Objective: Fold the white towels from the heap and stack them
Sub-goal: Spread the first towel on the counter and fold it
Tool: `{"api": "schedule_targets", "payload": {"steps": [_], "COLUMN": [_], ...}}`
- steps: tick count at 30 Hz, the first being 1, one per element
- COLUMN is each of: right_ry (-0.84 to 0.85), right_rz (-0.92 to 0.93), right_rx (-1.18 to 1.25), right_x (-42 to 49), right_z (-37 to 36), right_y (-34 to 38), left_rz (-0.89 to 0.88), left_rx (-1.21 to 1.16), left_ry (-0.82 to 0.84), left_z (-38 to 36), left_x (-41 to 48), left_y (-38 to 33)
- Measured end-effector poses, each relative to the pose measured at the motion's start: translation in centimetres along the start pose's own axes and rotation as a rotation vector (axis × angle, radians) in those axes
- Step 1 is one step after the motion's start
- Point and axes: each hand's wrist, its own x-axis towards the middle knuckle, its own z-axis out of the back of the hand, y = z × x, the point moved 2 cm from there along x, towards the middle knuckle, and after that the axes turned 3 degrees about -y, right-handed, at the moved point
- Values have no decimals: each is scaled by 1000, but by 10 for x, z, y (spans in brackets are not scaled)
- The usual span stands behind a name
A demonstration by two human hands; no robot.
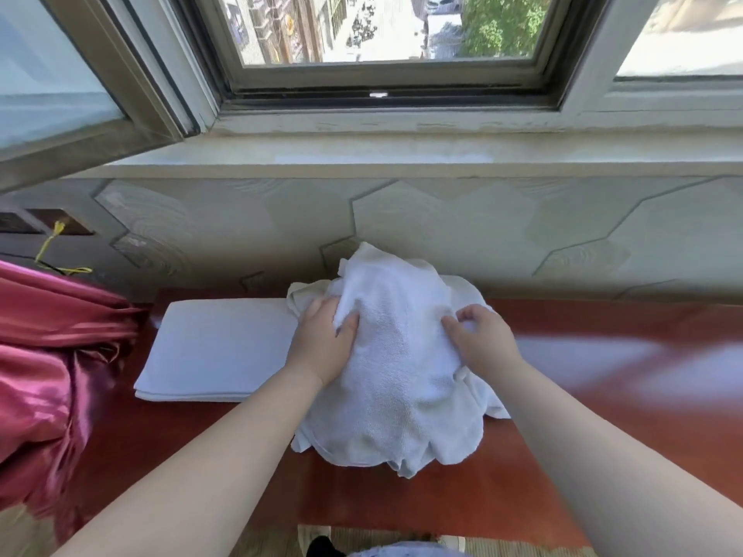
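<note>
A heap of crumpled white towels [396, 367] lies in the middle of the reddish-brown table [583, 428]. My left hand [323, 341] grips a fold of the top towel on the heap's left side, thumb and fingers curled into the cloth. On the right side, my right hand [480, 337] pinches the same towel with curled fingers. Left of the heap lies a flat stack of folded white towels [217, 349], its right edge touching the heap.
A pink satin curtain [48, 355] bunches over the table's left end. A tiled wall [442, 223] and a window sill [402, 154] stand right behind the table. An open window sash [80, 94] juts inward at upper left. Bare tabletop stretches to the right of the heap.
</note>
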Motion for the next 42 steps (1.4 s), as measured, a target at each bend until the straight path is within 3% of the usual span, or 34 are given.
{"api": "schedule_targets", "payload": {"steps": [4,11,16,18,20,23,28,30,33,37,42], "right_ry": [-40,-173,-72,53,184,236,77,-3,-186,-340,-419], "right_rz": [73,216,234,225,220,194,256,215,70,-34,-111], "right_rx": [52,45,-43,31,41,12,-211,-172,-126,-194,-237], "right_x": [-2,-6,-10,-21,-32,-43,-39,-36,-34,-32,-30], "right_z": [24,81,88,81,69,54,56,68,96,135,170], "right_y": [0,-13,-23,-9,13,36,37,29,5,-35,-76], "left_rz": [-15,-87,-178,-204,-244,-261,-177,-93,-33,-188,-382], "left_rx": [-14,-207,-20,22,20,-58,-66,8,178,307,168], "left_ry": [-154,-91,110,145,178,197,-12,-119,-107,-16,-67], "left_z": [7,-5,-53,-63,-68,-60,-31,-16,0,-7,-35], "left_x": [-10,-44,-69,-74,-77,-86,-79,-65,-41,-20,-34], "left_y": [-33,-106,-130,-133,-132,-123,-76,-53,-30,-35,-83]}}
